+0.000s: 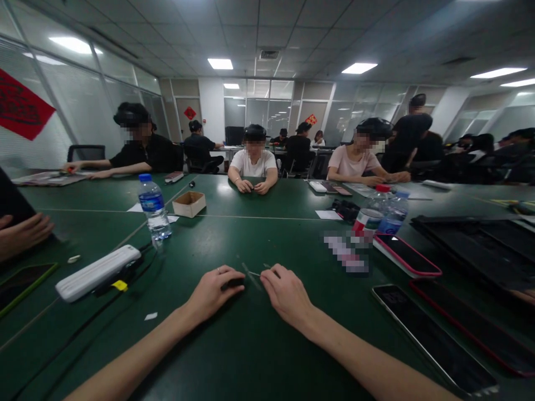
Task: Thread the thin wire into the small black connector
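Note:
My left hand (215, 288) rests low over the green table (251, 345), its fingers closed around a small black object (234, 283) whose kind I cannot make out. Facing it, my right hand (288, 289) pinches a thin, pale rod (254, 273) that points left toward the black object. A narrow gap separates the two hands. Between them shows a faint, see-through streak, too blurred to tell what it is. A ring is on one finger of the left hand.
Left of my arms lie a white power strip (98, 273) with a black cable, a water bottle (154, 206) and a small open box (189, 204). On the right are phones (430, 334), more bottles (370, 214) and a black tray (480, 239). Several people sit around the table.

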Demonstrator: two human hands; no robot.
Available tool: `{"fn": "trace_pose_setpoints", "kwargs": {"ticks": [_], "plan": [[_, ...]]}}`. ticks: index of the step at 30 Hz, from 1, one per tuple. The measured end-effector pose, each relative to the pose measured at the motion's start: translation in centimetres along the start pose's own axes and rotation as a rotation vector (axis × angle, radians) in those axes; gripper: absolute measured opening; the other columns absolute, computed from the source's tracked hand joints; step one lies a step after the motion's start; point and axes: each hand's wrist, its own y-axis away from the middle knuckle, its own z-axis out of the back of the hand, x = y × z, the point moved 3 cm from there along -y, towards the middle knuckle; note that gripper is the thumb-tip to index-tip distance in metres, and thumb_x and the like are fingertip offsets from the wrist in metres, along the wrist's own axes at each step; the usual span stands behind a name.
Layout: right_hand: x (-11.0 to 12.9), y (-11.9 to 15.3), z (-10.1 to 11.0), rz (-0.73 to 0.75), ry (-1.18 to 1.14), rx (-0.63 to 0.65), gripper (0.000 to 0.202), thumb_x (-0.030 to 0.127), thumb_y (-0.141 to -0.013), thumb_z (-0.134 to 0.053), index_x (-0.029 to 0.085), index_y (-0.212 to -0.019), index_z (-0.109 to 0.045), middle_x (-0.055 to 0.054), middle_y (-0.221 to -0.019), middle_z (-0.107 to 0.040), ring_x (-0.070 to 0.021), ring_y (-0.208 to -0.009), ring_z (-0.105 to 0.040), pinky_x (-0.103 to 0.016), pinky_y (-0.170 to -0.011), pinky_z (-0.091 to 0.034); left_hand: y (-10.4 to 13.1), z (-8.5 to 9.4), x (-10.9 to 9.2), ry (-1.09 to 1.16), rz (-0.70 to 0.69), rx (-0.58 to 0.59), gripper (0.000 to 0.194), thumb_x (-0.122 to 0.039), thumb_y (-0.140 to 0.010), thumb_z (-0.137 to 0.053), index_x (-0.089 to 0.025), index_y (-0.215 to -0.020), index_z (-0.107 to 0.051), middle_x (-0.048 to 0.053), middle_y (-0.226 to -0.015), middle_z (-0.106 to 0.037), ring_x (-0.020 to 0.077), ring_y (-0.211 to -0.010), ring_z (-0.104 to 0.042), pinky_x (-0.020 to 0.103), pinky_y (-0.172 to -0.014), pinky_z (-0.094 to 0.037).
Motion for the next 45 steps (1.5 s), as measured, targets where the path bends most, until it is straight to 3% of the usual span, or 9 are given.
{"fn": "trace_pose_setpoints", "kwargs": {"ticks": [9,39,45], "plan": [[0.3,0.3,-0.5,0.022,-0.03,0.083,0.04,0.039,-0.098,-0.031,0.018,-0.089,-0.063,-0.003,-0.079,-0.06,-0.0094,-0.059,-0.05,-0.022,-0.053,-0.035,0.2,0.3,-0.3,-0.061,0.025,0.039,0.028,-0.04,-0.087,-0.057,-0.024,-0.109,-0.065,0.004,-0.096,-0.068,0.0183,-0.083,-0.063,0.03,-0.076,-0.048],[1.3,0.3,0.2,0.139,0.127,0.243,0.037,0.035,-0.099,-0.029,0.015,-0.089,-0.058,-0.003,-0.073,-0.062,-0.0083,-0.053,-0.051,-0.02,-0.051,-0.031,0.8,-0.3,-0.7,-0.291,-0.232,-0.025,0.027,-0.039,-0.092,-0.052,-0.021,-0.109,-0.062,0.004,-0.093,-0.069,0.0152,-0.076,-0.061,0.028,-0.069,-0.047],[1.4,0.4,0.2,0.151,0.129,0.228,0.035,0.035,-0.099,-0.03,0.017,-0.087,-0.058,-0.001,-0.071,-0.061,-0.0082,-0.052,-0.05,-0.02,-0.049,-0.03,0.7,-0.5,-1.0,-0.316,-0.245,-0.038,0.027,-0.038,-0.092,-0.052,-0.021,-0.109,-0.061,0.005,-0.093,-0.068,0.015,-0.072,-0.061,0.027,-0.065,-0.047]]}}
